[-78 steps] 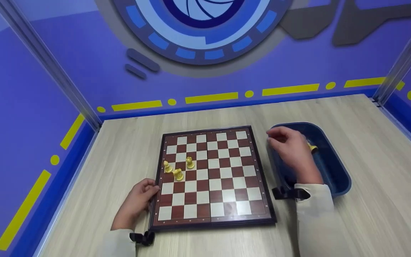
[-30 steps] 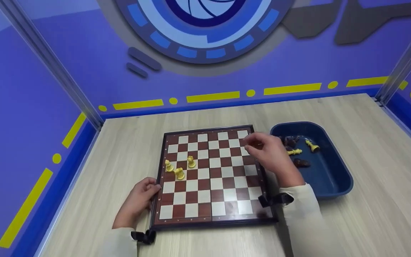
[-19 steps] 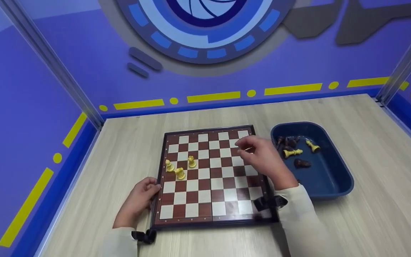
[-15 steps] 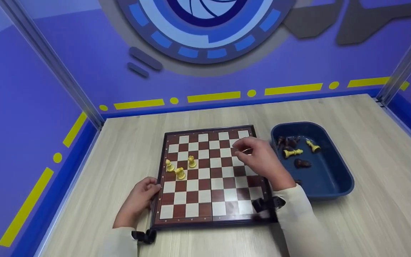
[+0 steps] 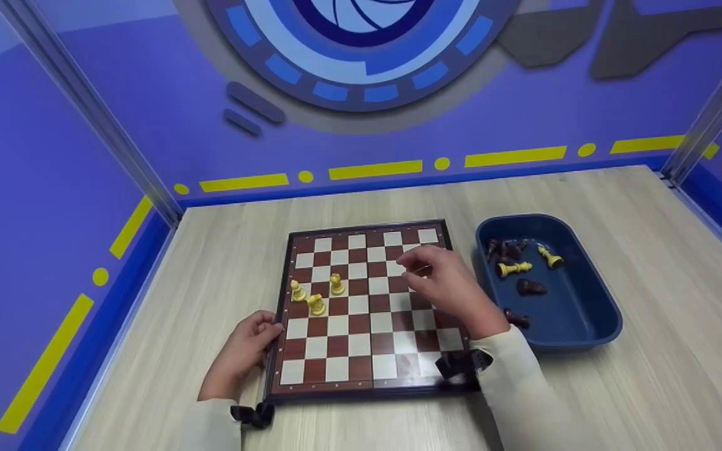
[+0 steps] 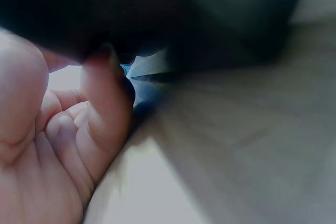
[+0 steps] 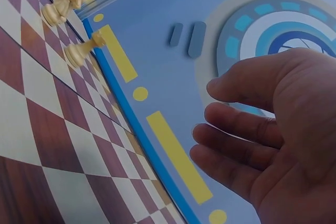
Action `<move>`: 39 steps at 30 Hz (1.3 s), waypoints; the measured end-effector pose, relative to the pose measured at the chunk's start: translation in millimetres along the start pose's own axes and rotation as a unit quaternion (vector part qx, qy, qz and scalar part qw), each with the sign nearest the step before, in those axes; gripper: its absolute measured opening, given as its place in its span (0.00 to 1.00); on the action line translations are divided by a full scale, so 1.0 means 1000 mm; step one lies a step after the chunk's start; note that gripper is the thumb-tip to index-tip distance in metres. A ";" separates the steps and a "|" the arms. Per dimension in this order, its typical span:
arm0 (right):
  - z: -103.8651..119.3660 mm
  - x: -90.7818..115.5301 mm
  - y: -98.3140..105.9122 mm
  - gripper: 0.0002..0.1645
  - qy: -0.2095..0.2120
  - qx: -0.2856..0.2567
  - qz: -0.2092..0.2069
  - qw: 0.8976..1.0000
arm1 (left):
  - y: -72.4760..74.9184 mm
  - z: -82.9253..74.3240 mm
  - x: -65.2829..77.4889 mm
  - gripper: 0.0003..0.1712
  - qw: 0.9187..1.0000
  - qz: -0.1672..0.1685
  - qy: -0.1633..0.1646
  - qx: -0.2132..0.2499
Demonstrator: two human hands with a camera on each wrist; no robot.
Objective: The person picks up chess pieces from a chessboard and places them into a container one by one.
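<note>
A brown-and-white chessboard [image 5: 336, 371] lies on the table. Three yellow chess pieces stand on its left half: a knight [image 5: 316, 305], a rook-like piece [image 5: 336, 284] and a slimmer piece [image 5: 298, 290] whose kind is unclear. My left hand [image 5: 240, 351] grips the board's left edge; in the left wrist view its bent fingers [image 6: 107, 108] meet the dark board. Over the board's right half hovers my right hand [image 5: 445, 282]. Its fingers are loosely bent, and the right wrist view shows nothing between thumb and fingertips.
Right of the board stands a dark blue tray [image 5: 586, 313]. Inside lie a yellow king-like piece [image 5: 514, 269], another yellow piece [image 5: 549, 257] and several dark brown pieces [image 5: 531, 287]. A blue wall [image 5: 148, 125] rises behind the table.
My right hand has moved from over the tray leftward across the board's right half, uncovering the pieces in the tray. The left hand and the three standing pieces have stayed put.
</note>
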State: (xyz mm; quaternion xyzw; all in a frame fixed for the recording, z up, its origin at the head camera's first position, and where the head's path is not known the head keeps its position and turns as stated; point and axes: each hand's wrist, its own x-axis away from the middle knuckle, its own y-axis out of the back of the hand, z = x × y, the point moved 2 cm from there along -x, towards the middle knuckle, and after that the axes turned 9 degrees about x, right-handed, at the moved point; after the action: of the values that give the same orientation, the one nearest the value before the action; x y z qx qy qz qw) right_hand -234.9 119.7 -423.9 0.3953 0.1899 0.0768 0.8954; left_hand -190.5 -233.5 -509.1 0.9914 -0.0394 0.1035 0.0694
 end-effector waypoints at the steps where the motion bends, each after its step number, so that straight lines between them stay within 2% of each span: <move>1: 0.001 0.000 -0.001 0.11 0.004 -0.001 -0.001 1.000 | 0.000 0.000 0.000 0.12 1.000 0.000 0.000 0.000; 12: 0.009 -0.002 -0.014 0.14 0.024 -0.043 -0.008 0.999 | 0.002 0.002 0.000 0.13 1.000 0.002 0.007 0.001; 17: 0.012 -0.004 -0.023 0.15 0.032 -0.046 -0.022 0.998 | 0.002 0.003 0.000 0.13 1.000 0.007 0.006 0.004; 22: 0.014 -0.010 -0.032 0.17 0.020 -0.073 -0.017 0.997 | 0.001 0.003 -0.001 0.13 1.000 0.004 0.002 0.006; 28: 0.019 -0.019 -0.045 0.20 -0.002 -0.092 0.008 0.996 | 0.000 0.000 -0.001 0.11 1.000 -0.007 0.000 -0.001; 39: 0.026 -0.033 -0.072 0.22 -0.054 -0.067 0.054 0.995 | 0.001 0.001 -0.001 0.10 1.000 0.004 -0.011 0.003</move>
State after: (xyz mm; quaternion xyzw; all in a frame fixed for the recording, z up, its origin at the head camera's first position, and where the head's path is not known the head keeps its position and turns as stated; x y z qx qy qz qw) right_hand -255.5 43.8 -451.2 0.3479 0.1138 0.1159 0.9233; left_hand -191.6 -234.5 -510.2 0.9925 -0.0435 0.0931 0.0661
